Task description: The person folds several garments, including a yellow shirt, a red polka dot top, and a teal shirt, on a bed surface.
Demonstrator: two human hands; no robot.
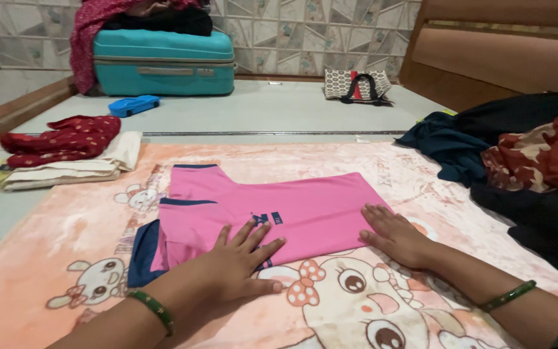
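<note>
Pressing my left hand [237, 262] and right hand [395, 236], fingers spread flat, gripping nothing, on near edge of folded pink shirt [272, 210] lying mid cartoon blanket [66, 226]

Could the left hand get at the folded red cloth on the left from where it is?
Probably yes: the left hand lies flat on the pink shirt, and only bare blanket separates it from the red cloth.

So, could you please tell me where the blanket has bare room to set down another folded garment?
Bare blanket lies between the pink shirt and the folded cream and red cloths, and also beyond the shirt's far edge. The right side is crowded by the dark clothes pile. The left hand and right hand press the shirt's near edge.
</note>
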